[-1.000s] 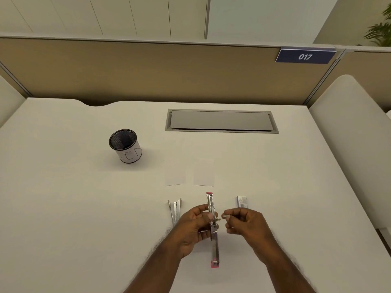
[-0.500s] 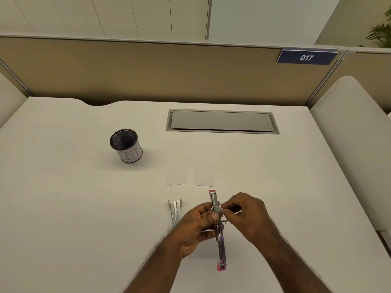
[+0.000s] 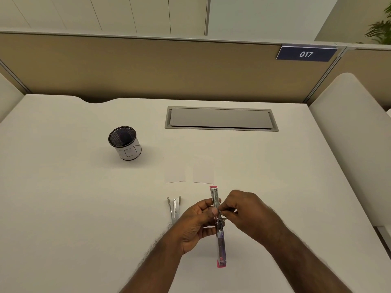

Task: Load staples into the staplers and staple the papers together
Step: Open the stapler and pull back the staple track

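left hand [image 3: 195,224] grips stapler [image 3: 219,229] mid-length | right hand [image 3: 245,212] pinches beside

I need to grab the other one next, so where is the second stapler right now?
In the head view, the silver stapler lies on the white desk, just left of the left hand, near the two paper slips.

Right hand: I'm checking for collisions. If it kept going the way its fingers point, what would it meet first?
The right hand points leftward at the pink stapler and probably already touches its opened channel.
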`<state>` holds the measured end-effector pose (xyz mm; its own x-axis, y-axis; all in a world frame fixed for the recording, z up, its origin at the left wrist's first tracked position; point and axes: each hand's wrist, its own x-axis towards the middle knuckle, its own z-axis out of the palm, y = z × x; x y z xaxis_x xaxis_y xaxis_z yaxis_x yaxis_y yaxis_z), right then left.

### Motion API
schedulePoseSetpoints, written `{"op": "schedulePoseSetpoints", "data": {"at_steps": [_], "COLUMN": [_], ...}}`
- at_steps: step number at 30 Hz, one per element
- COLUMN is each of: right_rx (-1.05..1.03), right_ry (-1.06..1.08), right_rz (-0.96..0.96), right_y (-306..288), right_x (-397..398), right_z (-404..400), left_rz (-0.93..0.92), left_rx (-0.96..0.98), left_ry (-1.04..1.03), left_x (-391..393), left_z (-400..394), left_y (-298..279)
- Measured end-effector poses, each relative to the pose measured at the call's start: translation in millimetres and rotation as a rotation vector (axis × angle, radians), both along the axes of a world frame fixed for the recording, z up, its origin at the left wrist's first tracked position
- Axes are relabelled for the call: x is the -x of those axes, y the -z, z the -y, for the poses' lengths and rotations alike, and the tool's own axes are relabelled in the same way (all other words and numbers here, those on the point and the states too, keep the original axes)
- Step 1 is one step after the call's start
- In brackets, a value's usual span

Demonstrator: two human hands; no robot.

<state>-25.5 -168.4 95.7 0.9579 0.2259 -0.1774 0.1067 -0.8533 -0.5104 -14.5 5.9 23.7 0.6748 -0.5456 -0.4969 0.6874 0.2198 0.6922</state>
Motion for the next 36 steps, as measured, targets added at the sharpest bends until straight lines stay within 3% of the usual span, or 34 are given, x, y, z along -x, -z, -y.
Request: {"op": "schedulePoseSetpoints", "data": {"at_steps": [18, 31, 36], "right_rx": [-0.197, -0.01, -0.01], "right_ry": [0.07, 0.082, 0.177], "right_rz": [-0.162, -0.133, -0.178], "right_y": [-3.2, -5.6, -8.3], "right_x": [-0.6, -3.8, -5.5], "right_z": [8.1, 0.1, -4.3], "left_rz": [-0.011, 0.004, -0.002], "left_rx": [0.008, 0.02, 0.035], "left_ry": [0.04, 0.075, 0.069], "left_x": [0.4, 1.6, 2.3], "left_z": [0.7, 0.8, 2.1], "left_y": [-3.0, -4.5, -5.6]}}
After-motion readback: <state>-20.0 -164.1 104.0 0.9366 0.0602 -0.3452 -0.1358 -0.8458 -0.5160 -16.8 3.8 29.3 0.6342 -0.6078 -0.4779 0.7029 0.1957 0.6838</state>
